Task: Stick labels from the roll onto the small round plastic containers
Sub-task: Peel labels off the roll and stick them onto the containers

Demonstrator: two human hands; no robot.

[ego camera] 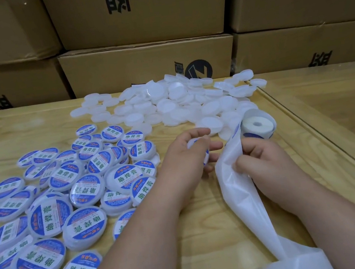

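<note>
From the head-worn camera, a pale wooden table (pixel 187 236) was seen from above, with both bare forearms reaching forward across it.

The left hand (pixel 188 153) was curled around a small round container (pixel 198 143), of which only a white edge and a sliver of blue label were visible between the fingers. The right hand (pixel 260 158) was closed in a pinch on the white backing strip (pixel 237 185), just below the label roll (pixel 257 128). The roll was seen lying on the table directly beyond the right hand's fingertips, its hollow core facing up and toward the viewer. The strip's long axis was seen running from the roll back toward the viewer, down to the lower edge of the frame. The held container sat just left of the strip, so the left hand was judged nearer to it, and the right hand nearer to the roll. Whether a label was already half lifted could not be told.

A heap of unlabelled containers (pixel 167 103), plain translucent white and shallow, was spread across the far middle of the table, reaching to just beyond both hands. A spread of labelled containers (pixel 45 214) covered the left side, each topped with an oval blue label crossed by a white band of green characters.

Stacked cardboard boxes (pixel 147 65) were ranged behind the table.
</note>
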